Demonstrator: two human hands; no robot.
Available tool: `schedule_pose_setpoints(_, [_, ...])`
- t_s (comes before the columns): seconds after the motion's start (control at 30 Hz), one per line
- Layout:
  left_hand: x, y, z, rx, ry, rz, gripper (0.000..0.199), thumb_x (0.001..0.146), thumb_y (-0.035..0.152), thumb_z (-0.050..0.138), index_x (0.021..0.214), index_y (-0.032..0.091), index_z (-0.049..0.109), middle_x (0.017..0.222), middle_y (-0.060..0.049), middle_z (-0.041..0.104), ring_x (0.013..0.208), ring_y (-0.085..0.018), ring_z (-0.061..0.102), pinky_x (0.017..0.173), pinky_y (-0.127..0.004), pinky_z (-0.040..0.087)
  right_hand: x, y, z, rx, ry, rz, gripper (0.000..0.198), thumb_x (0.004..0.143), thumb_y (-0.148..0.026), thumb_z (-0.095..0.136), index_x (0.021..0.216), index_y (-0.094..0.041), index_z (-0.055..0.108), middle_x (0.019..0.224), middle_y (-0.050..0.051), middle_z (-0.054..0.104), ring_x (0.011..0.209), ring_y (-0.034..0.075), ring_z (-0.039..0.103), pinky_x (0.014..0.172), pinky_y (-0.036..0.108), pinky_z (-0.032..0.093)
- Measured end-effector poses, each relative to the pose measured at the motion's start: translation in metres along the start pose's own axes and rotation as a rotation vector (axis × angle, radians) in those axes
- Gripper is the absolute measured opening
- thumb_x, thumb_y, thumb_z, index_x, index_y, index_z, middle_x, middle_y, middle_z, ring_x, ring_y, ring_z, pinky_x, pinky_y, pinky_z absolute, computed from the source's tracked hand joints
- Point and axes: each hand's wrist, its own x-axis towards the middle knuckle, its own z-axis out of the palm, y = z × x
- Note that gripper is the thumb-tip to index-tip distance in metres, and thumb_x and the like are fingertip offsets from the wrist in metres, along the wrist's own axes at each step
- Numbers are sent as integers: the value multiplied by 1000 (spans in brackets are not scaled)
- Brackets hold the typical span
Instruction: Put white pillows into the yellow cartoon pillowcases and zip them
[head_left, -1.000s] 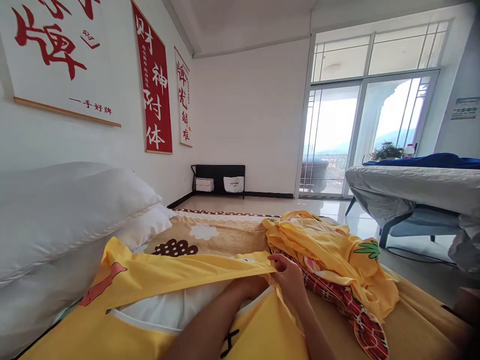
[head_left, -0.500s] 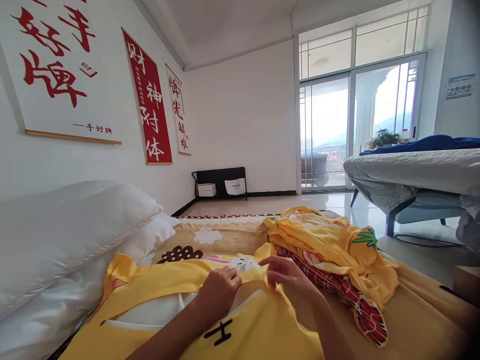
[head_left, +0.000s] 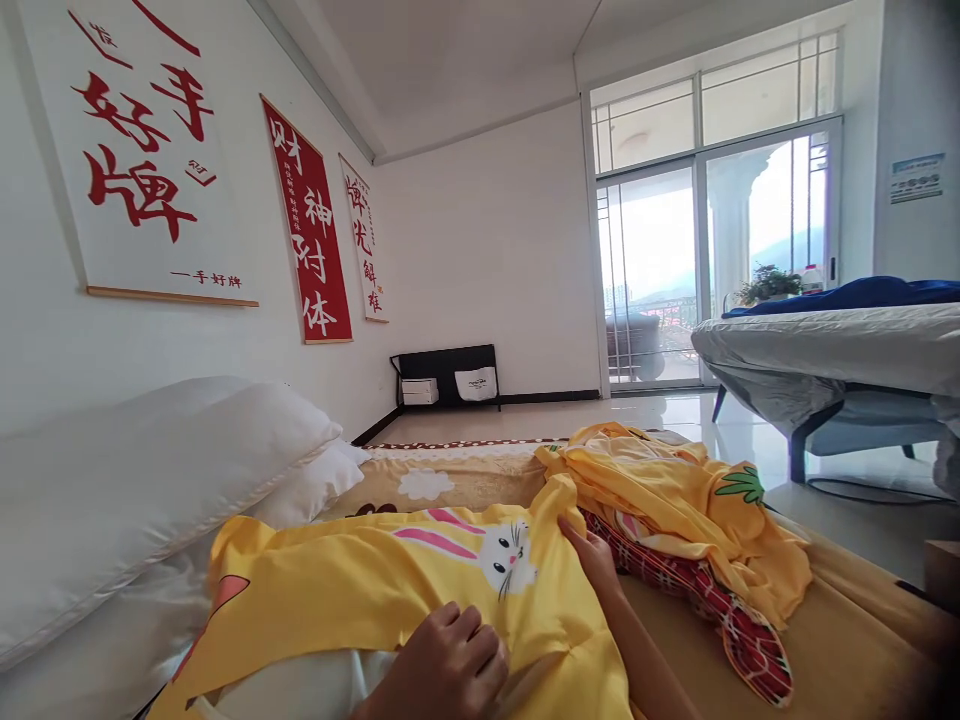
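Note:
A yellow pillowcase (head_left: 330, 580) with a white rabbit print lies spread in front of me. A white pillow (head_left: 307, 685) shows through its opening at the lower left. My left hand (head_left: 454, 660) is curled into a fist on the near part of the pillowcase, knuckles up, gathering its cloth. At the far right corner, my right hand (head_left: 592, 560) grips the pillowcase, its fingers partly hidden by the fabric. The rest of the pillow is covered by the yellow cloth.
White pillows (head_left: 150, 480) are stacked on the left. Crumpled yellow bedding (head_left: 660, 510) lies to the right, over red plaid cloth (head_left: 757, 650). Beyond the bed (head_left: 847, 620) stand a plastic-covered table (head_left: 810, 345) and, by the wall, a low black rack (head_left: 442, 365).
My left hand has moved toward me, and the pillowcase's rabbit panel now lies flatter and fully visible. My right hand has shifted slightly right, at the corner. The view has tilted up a little.

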Motion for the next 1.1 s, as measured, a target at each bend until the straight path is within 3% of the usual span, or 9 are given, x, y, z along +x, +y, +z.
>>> schedule_pose_setpoints(0.17, [-19,-9,-31,17,164,-99,19,92,14,43,78,18,55,63,0,52,60,-14,48,57,-27,35,1,-60,-31,199,107,101,48,51,-60,74,74,-19,63,55,4,65,53,25,63,48,35,53])
schedule_pose_setpoints(0.33, [-24,-44,-87,-338,-58,-424,18,92,33,46,95,21,59,92,-3,64,85,-17,58,79,-29,45,-14,-149,-33,111,-44,36,35,55,-51,73,67,-20,61,56,4,64,53,22,60,47,33,49])
schedule_pose_setpoints(0.43, [18,-90,-104,-477,-73,-685,25,93,35,42,91,20,61,92,-5,65,89,-19,59,81,-31,45,-18,-204,-8,-34,-74,-116,35,56,-50,70,58,-19,56,53,3,58,50,18,54,44,29,42])
schedule_pose_setpoints(0.53, [89,-139,-113,-629,118,-941,33,89,46,47,101,19,60,101,-9,65,95,-21,58,83,-33,44,-23,-262,23,-22,-43,-254,37,66,-55,63,67,-19,56,63,0,58,58,15,52,50,26,40])
schedule_pose_setpoints(0.67, [171,-170,-138,-1115,248,-878,44,86,59,48,90,17,60,88,-7,65,86,-20,59,77,-31,44,-39,-336,51,-245,-78,-637,32,77,-47,54,61,-20,49,59,-3,48,57,12,42,52,26,32])
schedule_pose_setpoints(0.77, [199,-168,-157,-1108,321,-815,31,87,44,53,73,16,54,68,0,55,64,-13,49,63,-26,38,-53,-373,55,-398,-56,-771,31,81,-37,50,56,-20,44,55,-4,44,56,12,39,53,27,30])
schedule_pose_setpoints(0.87, [207,-166,-166,-739,536,-799,30,89,29,52,62,18,44,59,5,43,58,-10,38,57,-25,29,-67,-381,44,-405,-22,-725,26,82,-35,52,61,-21,48,60,-2,51,58,13,44,54,28,35])
schedule_pose_setpoints(1.03, [191,-186,-177,-470,703,-845,39,91,27,51,58,21,31,56,5,38,57,-11,36,56,-26,25,-96,-329,-8,-256,-757,-298,42,70,-43,71,106,-24,59,100,3,67,77,18,62,66,31,52])
schedule_pose_setpoints(1.1, [181,-199,-187,-398,773,-884,40,91,25,52,58,21,30,56,5,36,57,-11,35,56,-27,25,-98,-303,-30,-320,-864,-180,53,64,-45,76,109,-24,58,103,3,68,83,21,64,69,31,53])
